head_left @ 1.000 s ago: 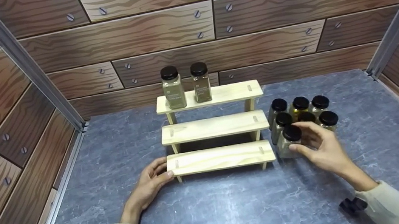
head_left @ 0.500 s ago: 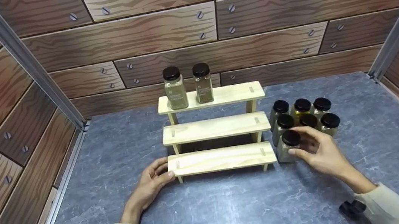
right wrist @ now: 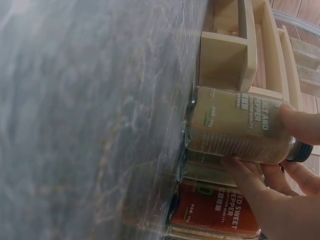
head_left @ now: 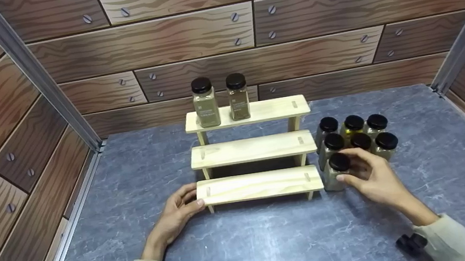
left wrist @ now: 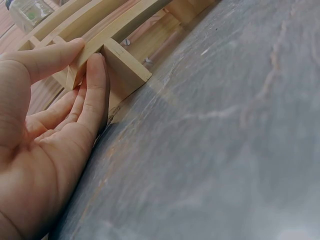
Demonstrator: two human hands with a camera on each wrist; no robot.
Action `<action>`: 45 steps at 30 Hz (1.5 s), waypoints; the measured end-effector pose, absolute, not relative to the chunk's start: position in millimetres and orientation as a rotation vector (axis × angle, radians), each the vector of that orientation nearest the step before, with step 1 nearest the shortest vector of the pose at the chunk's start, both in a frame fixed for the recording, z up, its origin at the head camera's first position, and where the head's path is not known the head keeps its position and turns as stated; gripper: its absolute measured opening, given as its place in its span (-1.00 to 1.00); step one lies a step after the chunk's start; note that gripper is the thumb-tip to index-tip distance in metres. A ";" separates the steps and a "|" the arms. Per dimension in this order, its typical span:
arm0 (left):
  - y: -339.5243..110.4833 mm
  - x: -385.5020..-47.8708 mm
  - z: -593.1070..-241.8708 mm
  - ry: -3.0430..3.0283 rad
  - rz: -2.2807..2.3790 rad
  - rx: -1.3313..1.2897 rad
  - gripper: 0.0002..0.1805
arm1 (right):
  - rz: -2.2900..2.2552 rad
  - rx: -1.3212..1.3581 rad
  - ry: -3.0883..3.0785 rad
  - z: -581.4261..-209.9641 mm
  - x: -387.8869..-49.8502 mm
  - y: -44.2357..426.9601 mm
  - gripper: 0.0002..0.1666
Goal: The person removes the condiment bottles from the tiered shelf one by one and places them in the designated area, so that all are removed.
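My left hand (head_left: 170,218) pinches the left end of the lowest shelf of a three-tier wooden spice rack (head_left: 259,185). In the left wrist view the thumb lies on top of the board and the fingers are at its underside and leg. To the right of the rack, my right hand (head_left: 378,179) holds a square glass spice jar (head_left: 334,180) with a black lid between thumb and fingers. Its label reads salt and pepper in the right wrist view; the jar looks upright at the tabletop. Two filled jars, one greenish (head_left: 208,110) and one brown (head_left: 239,105), stand on the top shelf.
Several black-lidded jars (head_left: 353,123) are grouped behind the right hand, close to the rack's right side. A red sweet pepper jar (right wrist: 205,205) is among them. Wood-patterned panels (head_left: 203,36) enclose the grey marbled table (head_left: 246,244).
The jar in my right hand has shifted slightly towards me and left, apart from the group. My left hand keeps its hold on the rack. The head view has shifted a little.
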State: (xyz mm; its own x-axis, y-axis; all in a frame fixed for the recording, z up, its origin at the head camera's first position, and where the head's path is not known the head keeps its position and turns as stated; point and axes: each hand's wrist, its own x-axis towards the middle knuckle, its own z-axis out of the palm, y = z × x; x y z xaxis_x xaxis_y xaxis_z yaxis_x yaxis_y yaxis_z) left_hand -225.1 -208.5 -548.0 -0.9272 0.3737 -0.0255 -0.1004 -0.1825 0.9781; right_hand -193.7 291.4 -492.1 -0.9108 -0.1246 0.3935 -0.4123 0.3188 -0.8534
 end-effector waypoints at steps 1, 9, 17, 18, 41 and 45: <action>-208.5 -225.1 -547.9 1.773 2.182 0.318 -0.27 | 1.623 0.486 -2.334 -492.0 -193.7 291.5 -0.33; -208.8 -225.5 -548.2 1.763 2.192 0.321 -0.28 | 1.608 0.471 -2.352 -492.8 -194.0 293.4 -0.32; -209.1 -224.9 -548.1 1.764 2.178 0.325 -0.27 | 1.613 0.482 -2.353 -493.2 -194.7 293.8 -0.33; -209.1 -224.8 -548.0 1.765 2.176 0.325 -0.27 | 1.617 0.484 -2.352 -493.2 -194.6 293.8 -0.33; -209.0 -224.7 -548.7 1.780 2.178 0.332 -0.28 | 1.459 0.602 -2.355 -449.2 -198.0 285.8 -0.36; -208.4 -225.1 -548.5 1.780 2.181 0.321 -0.27 | 1.416 0.640 -2.349 -435.7 -202.4 278.4 -0.37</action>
State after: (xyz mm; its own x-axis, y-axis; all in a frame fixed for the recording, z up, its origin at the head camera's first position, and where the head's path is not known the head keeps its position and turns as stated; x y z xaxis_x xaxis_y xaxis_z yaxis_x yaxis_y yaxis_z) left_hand -225.1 -208.4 -548.5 -0.9277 0.3729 -0.0202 -0.0945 -0.1820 0.9788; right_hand -202.4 278.4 -435.7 -0.8471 -0.2086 0.4888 -0.5296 0.4071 -0.7442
